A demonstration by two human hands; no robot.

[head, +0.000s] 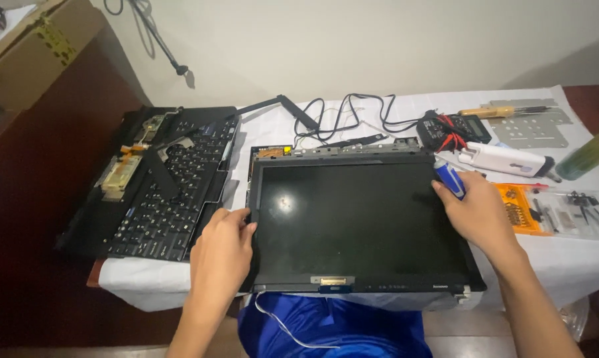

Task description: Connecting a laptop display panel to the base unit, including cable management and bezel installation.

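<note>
- the laptop screen panel [352, 222] lay flat in the middle of the counter [564, 265], its dark glass facing up and its near edge hanging just over the counter's front edge.
- our left hand [220, 255] rested on the panel's left edge, the fingers [243, 222] curled over the bezel and touching it; we could not tell how firmly they gripped.
- our right hand [478, 212] sat at the panel's upper right corner, its fingers closed around a small blue tool [449, 178] whose tip met the bezel's edge.
- a thin white cable [279, 325] trailed from the panel's near left corner down over blue cloth [339, 328] below the counter.
- behind the panel, a bundle of black wires [346, 116] looped across the white cover, and a narrow black strip [286, 107] lay beside them.
- to the left, a black keyboard base [160, 182] lay open, partly off the white cover, with a bare metal part at its left end.
- to the right of the panel lay a white handheld tool [505, 159], a black meter with red leads [455, 129], a metal plate [531, 122] and a yellow-handled tool [488, 111].
- near the right hand sat an orange bit holder [521, 209] and a clear tray of small parts [574, 212].
- a greenish bottle [588, 154] stood tilted at the far right, and a cardboard box [34, 46] sat at the upper left.
</note>
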